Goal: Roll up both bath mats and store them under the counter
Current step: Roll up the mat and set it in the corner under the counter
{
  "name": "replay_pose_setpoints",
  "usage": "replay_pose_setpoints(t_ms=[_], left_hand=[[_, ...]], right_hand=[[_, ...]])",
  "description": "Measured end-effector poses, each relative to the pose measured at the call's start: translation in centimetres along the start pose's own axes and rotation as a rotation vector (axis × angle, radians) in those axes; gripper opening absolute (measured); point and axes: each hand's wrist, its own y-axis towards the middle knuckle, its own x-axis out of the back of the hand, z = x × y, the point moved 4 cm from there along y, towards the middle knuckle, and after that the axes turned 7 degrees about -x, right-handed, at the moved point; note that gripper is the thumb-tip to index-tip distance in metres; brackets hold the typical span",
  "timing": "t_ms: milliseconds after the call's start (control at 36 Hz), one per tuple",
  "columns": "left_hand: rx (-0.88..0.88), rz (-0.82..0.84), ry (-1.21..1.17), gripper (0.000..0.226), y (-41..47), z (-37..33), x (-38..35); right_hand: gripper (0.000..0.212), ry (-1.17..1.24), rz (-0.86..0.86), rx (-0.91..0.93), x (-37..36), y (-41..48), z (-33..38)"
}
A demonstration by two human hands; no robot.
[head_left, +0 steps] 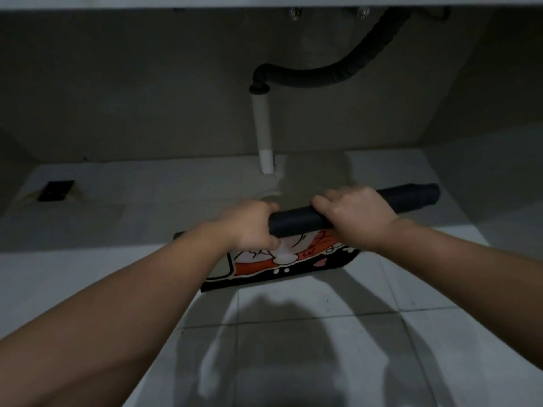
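Down on the tiled floor (323,333), both hands are wrapped around a dark rolled bath mat (296,221). The left hand (249,227) curls its fingers over the roll's left end, and the right hand (355,217) grips it further along, with the roll's right end sticking out past it. Just below the roll, a flat bath mat (282,268) with a black border and an orange-and-white cartoon print lies on the tiles, partly hidden by the hands. Beyond, under the counter, a white drain pipe (263,133) drops to the floor, joined above by a black corrugated hose (338,71).
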Motion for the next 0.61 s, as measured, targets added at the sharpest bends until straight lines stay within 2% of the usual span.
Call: replay_pose_setpoints(t_ms=[83,167,278,333,417,528,611], left_hand=[[-0.065,-0.137,0.281,0.026,-0.1,-0.5,0.3],[-0.192,-0.316,0.491,0.026,-0.5,-1.3,0.3],[-0.272,-0.439,0.571,0.031,-0.7,-2.5,0.4],[-0.268,-0.447,0.576,0.033,-0.6,-2.6,0.4],[-0.242,-0.393,0.509,0.034,-0.2,-2.1,0.5],[-0.133,-0.187,0.28,0.047,0.3,-0.8,0.1],[-0.081,-0.133,0.076,0.047,0.3,-0.4,0.0]], right_hand=[[0.032,0.092,0.127,-0.056,-0.6,0.2,-0.5],[0.042,0.335,0.396,-0.214,-1.4,0.4,-1.4],[0.058,0.612,0.588,-0.354,-1.9,0.3,-2.3],[0.049,0.651,0.622,-0.375,-1.9,0.2,-2.4],[0.034,0.506,0.519,-0.361,-1.7,0.1,-2.2],[0.025,0.111,0.113,-0.159,-0.7,-0.1,-1.6],[0.024,0.065,-0.046,-0.095,-0.2,-0.4,-1.2]])
